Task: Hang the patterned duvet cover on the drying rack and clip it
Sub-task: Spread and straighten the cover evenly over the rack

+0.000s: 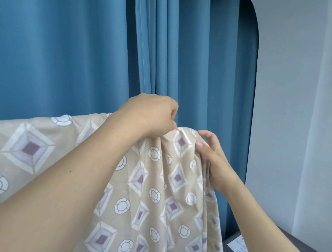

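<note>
- Head view: beige patterned duvet cover draped high before the blue curtain; the rack beneath it is hidden.
- Left hand, fingers curled, pinches the top fold.
- Right hand grips bunched cloth just beside it.

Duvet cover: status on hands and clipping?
Left hand pinching top fold of beige diamond-patterned duvet cover. Right hand holding bunched edge. Cover draped; rack hidden, no clip visible. Blue curtain behind, nothing obstructing.

Head-worn camera faces forward, close above the hanging duvet cover and blue curtain.
</note>
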### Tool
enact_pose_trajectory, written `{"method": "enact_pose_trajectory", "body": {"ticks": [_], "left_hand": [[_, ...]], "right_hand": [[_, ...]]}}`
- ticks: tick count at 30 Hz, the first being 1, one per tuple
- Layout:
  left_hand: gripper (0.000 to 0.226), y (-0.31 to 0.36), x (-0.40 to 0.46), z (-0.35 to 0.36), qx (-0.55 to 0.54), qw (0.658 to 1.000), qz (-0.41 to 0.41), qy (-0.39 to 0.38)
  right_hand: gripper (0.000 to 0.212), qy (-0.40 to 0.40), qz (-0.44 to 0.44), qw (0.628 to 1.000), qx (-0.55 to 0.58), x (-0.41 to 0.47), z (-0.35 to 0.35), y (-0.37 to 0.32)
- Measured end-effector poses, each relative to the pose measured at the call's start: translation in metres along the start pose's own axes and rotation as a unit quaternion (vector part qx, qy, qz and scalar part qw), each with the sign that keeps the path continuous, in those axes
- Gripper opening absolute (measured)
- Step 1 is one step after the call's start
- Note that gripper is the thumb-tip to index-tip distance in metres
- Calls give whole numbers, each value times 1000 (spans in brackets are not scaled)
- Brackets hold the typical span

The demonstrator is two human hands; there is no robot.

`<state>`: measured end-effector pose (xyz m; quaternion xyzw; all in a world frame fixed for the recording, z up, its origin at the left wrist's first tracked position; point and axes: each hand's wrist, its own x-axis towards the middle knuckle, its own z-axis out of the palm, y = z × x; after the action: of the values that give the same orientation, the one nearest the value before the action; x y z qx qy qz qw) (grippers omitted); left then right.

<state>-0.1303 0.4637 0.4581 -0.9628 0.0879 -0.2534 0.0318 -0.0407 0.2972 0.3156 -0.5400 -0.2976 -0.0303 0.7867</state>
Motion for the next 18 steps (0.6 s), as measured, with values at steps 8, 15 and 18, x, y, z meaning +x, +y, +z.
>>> {"method": "enact_pose_trajectory", "body": {"ticks": [8,15,18], "left_hand": [[17,-1,0,0,-2,999,-31,35],[16,12,-8,-6,-19,994,-94,53],[16,11,-9,-10,-25,993,-104,45]], "right_hand": [[23,166,-125,948,-240,0,-4,-13],[18,45,7,985,-166,31,25,-36],[35,14,15,986,-167,31,27,-24]]}}
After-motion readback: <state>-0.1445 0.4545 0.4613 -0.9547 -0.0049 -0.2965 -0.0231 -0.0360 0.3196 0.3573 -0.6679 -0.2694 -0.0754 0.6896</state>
